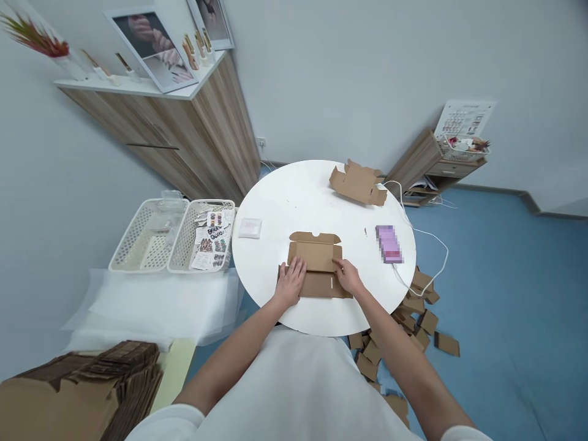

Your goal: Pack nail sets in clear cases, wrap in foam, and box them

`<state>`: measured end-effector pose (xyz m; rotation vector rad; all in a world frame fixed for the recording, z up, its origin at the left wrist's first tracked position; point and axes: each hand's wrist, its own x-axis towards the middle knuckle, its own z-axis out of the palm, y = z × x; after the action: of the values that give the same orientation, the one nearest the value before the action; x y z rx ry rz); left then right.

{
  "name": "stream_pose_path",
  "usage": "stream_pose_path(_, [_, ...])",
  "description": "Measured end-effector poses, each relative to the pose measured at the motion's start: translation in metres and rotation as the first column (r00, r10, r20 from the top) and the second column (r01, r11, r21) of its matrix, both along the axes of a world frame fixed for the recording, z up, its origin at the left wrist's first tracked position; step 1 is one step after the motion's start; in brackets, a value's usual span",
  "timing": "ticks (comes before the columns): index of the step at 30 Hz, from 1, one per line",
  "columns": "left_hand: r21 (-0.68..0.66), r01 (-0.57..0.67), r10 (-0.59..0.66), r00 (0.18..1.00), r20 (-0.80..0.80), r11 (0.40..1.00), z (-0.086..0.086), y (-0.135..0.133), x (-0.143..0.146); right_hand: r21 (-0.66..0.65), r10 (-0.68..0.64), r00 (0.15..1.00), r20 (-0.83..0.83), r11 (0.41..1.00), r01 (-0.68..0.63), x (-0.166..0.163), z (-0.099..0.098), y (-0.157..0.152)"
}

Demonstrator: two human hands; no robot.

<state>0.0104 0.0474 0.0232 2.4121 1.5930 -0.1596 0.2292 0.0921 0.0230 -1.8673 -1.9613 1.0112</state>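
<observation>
Left hand [290,283], right hand [348,277] on carton [315,253]; packet [250,228], device [388,245], second carton [361,184] around.

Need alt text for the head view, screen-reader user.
A person's left hand and right hand touch a creased cardboard blank on a round white table. A partly folded cardboard piece lies toward the far edge. Loose cardboard litters the blue floor; white baskets stand at left.

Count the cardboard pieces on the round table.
2: a near piece, touched by the left hand and right hand; a far piece near the far edge of the table.
</observation>
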Motion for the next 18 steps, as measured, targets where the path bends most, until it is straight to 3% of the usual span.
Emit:
stream_pose_path(3, [-0.024,0.009,-0.009,1.0,0.005,1.0,-0.003,0.0,-0.002,0.092,-0.006,0.978,0.207,0.996,-0.014,-0.003,0.004,-0.013])
stream_pose_path(5, [-0.032,0.012,-0.011,1.0,0.011,0.999,-0.004,0.0,-0.003,0.139,0.087,0.947,0.308,0.981,-0.135,-0.006,0.006,-0.021])
stream_pose_path(9, [-0.038,0.03,-0.029,0.999,0.021,0.999,-0.003,0.003,-0.005,0.034,0.417,0.818,0.395,0.884,-0.467,-0.015,0.005,-0.032])
stream_pose_path(12, [-0.035,0.007,-0.006,1.0,0.03,0.999,0.001,0.0,-0.008,-0.025,0.446,0.767,0.461,0.871,-0.491,-0.02,0.0,-0.031])
stream_pose_path(15, [-0.033,-0.178,0.181,0.978,0.101,0.983,0.0,-0.013,-0.019,-0.053,0.436,0.748,0.5,0.877,-0.477,-0.023,-0.005,-0.027])
stream_pose_path(17, [-0.075,-0.401,0.408,0.891,0.197,0.913,-0.007,-0.026,-0.031,-0.06,0.435,0.741,0.512,0.878,-0.474,-0.024,-0.006,-0.025])
stream_pose_path(18, [-0.126,-0.518,0.532,0.81,0.245,0.846,-0.012,-0.032,-0.038,-0.062,0.434,0.74,0.515,0.879,-0.472,-0.024,-0.007,-0.025])
